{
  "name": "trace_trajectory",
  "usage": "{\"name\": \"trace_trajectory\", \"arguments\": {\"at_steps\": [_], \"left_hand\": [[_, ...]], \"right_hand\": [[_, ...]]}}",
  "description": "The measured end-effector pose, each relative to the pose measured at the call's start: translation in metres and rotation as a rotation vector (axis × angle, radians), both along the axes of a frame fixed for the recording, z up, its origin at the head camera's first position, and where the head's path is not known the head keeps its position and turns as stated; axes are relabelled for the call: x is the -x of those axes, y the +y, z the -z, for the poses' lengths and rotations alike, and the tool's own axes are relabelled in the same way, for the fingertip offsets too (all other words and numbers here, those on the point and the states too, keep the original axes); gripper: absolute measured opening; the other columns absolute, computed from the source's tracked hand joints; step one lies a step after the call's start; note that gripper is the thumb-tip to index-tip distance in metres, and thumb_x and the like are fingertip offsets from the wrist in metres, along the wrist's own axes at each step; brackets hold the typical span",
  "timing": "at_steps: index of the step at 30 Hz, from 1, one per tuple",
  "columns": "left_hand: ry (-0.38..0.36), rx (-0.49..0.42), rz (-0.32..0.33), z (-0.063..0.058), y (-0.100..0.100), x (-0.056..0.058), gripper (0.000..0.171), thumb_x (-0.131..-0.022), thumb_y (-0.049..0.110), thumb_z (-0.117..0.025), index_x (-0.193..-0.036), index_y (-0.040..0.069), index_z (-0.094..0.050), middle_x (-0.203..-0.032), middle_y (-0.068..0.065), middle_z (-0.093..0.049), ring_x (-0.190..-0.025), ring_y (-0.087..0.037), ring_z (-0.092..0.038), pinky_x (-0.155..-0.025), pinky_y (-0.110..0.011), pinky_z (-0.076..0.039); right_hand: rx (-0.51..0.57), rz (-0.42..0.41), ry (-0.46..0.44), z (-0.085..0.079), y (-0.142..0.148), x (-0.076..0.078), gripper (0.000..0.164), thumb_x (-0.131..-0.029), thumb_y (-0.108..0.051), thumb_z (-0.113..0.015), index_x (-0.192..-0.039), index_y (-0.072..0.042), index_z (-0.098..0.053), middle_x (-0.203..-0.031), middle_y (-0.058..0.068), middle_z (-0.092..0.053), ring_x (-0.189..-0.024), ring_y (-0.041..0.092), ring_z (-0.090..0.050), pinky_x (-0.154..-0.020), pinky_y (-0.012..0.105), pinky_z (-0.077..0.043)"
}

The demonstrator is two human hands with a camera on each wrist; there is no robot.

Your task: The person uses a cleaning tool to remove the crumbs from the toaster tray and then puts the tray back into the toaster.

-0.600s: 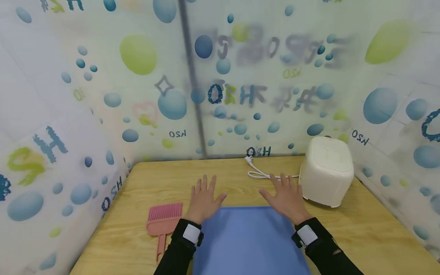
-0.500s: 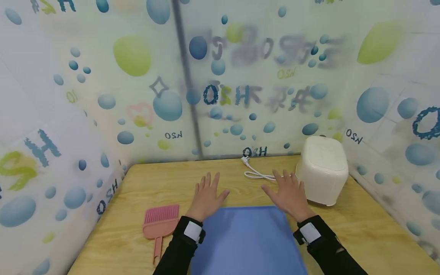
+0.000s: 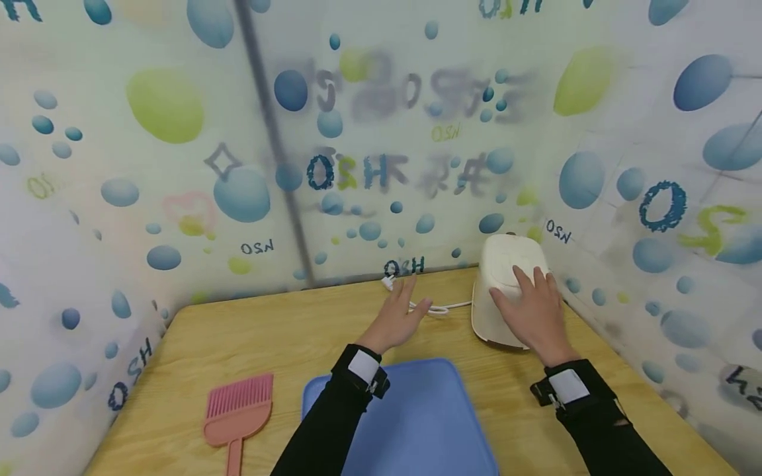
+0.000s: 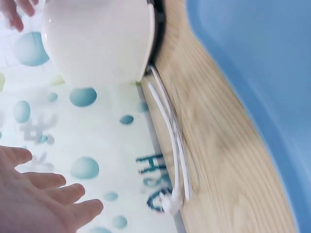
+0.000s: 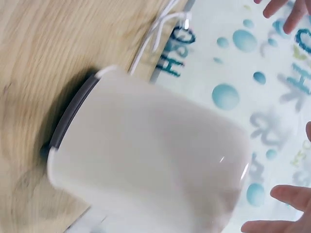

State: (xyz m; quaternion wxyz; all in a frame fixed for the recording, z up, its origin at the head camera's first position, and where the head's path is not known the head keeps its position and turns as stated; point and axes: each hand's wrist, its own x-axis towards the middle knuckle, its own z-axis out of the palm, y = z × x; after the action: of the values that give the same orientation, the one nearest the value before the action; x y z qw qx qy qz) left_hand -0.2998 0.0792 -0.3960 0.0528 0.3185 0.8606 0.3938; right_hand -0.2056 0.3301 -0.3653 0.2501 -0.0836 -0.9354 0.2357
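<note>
A cream, rounded, boxy appliance (image 3: 499, 324) with a white power cord (image 3: 458, 305) stands at the back right of the table. My right hand (image 3: 538, 320), fingers spread, overlaps its front and top in the head view; in the right wrist view those fingers (image 5: 291, 196) are just above its top end. My left hand (image 3: 393, 322), fingers extended and holding nothing, hovers beyond the blue tray, close over the cord's plug end. The left wrist view shows the left hand (image 4: 39, 199) apart from both appliance (image 4: 99, 41) and cord (image 4: 170, 126).
The blue tray (image 3: 417, 413) lies at the front middle of the wooden table (image 3: 268, 337), partly under the left sleeve. To its left is a pink hand brush (image 3: 238, 413). Patterned white sheeting (image 3: 369, 119) closes off the back and both sides.
The head view has turned right, so the scene sits further left. My right hand has moved right, from beside the appliance to in front of it. The left hand has come nearer the cord.
</note>
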Motion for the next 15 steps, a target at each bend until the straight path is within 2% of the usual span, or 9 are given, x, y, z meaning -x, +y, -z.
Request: {"name": "trace_trajectory", "arguments": {"at_steps": [5, 10, 15], "left_hand": [[-0.044, -0.088, 0.061, 0.001, 0.033, 0.004, 0.071, -0.108, 0.05, -0.034, -0.164, 0.013, -0.013, -0.168, -0.017, -0.012, -0.155, -0.035, -0.01, -0.12, -0.057, -0.018], [-0.135, -0.151, 0.112, 0.008, 0.064, 0.005, 0.074, -0.107, 0.052, -0.035, -0.164, 0.01, -0.014, -0.168, -0.015, -0.014, -0.155, -0.031, -0.011, -0.122, -0.053, -0.017], [-0.286, -0.211, 0.146, 0.012, 0.091, 0.001, 0.077, -0.106, 0.056, -0.037, -0.165, 0.014, -0.012, -0.169, -0.009, -0.014, -0.155, -0.029, -0.013, -0.122, -0.053, -0.016]], "right_hand": [[0.069, 0.041, -0.059, 0.004, 0.027, -0.006, 0.079, -0.1, -0.047, -0.055, -0.153, 0.008, -0.033, -0.156, 0.044, -0.013, -0.144, 0.063, -0.009, -0.107, 0.079, -0.014], [0.187, 0.032, -0.152, 0.011, 0.05, -0.013, 0.087, -0.102, -0.052, -0.051, -0.16, 0.004, -0.016, -0.16, 0.041, 0.002, -0.144, 0.064, -0.004, -0.106, 0.08, -0.017], [0.299, -0.012, -0.185, 0.022, 0.065, -0.018, 0.092, -0.101, -0.054, -0.053, -0.163, -0.002, -0.007, -0.163, 0.034, -0.006, -0.148, 0.056, -0.007, -0.11, 0.076, -0.016]]}}
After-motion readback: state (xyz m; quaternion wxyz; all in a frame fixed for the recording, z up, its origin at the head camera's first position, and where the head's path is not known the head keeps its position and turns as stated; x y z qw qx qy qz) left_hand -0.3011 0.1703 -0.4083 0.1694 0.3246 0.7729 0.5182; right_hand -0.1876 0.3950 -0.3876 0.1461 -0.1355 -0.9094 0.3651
